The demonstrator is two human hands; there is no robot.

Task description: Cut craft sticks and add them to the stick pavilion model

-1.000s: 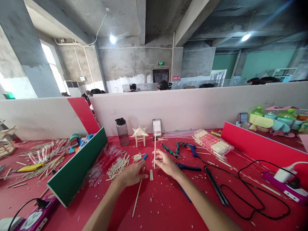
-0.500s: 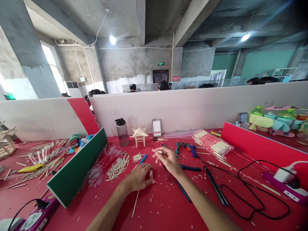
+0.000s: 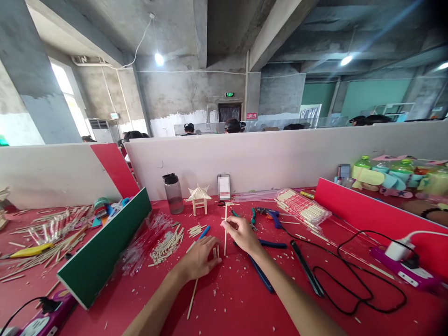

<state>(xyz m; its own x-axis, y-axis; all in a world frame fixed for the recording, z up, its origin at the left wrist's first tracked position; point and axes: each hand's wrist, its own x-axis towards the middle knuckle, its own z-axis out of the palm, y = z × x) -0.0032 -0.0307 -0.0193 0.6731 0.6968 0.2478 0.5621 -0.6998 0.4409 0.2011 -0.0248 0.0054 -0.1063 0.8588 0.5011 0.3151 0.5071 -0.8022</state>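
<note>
My right hand (image 3: 243, 233) pinches a long thin wooden stick (image 3: 226, 240) between thumb and fingertips, the stick running away from me over the red table. To its left, my left hand (image 3: 201, 256) rests low on the table with fingers curled and thumb out. Several short wooden sticks (image 3: 216, 252) show between that thumb and forefinger; how firmly they are gripped is partly hidden. Another long stick (image 3: 192, 298) lies under the left wrist. Just beyond the left fingers lies a blue pen-like tool (image 3: 204, 232). A small stick-built pavilion (image 3: 199, 199) stands farther back.
Cut sticks (image 3: 168, 246) and plastic wrapping (image 3: 140, 247) lie left, beside a green divider (image 3: 105, 247). A bottle (image 3: 173, 193) and phone (image 3: 224, 186) stand behind. Right are blue-handled pliers (image 3: 261, 273), a glue gun (image 3: 273, 215), a black cord (image 3: 350, 266) and bundled sticks (image 3: 303, 207).
My right hand has turned the stick, so its length now shows where mostly its end showed before. My left hand stays by the short sticks. The view has swung slightly right.
</note>
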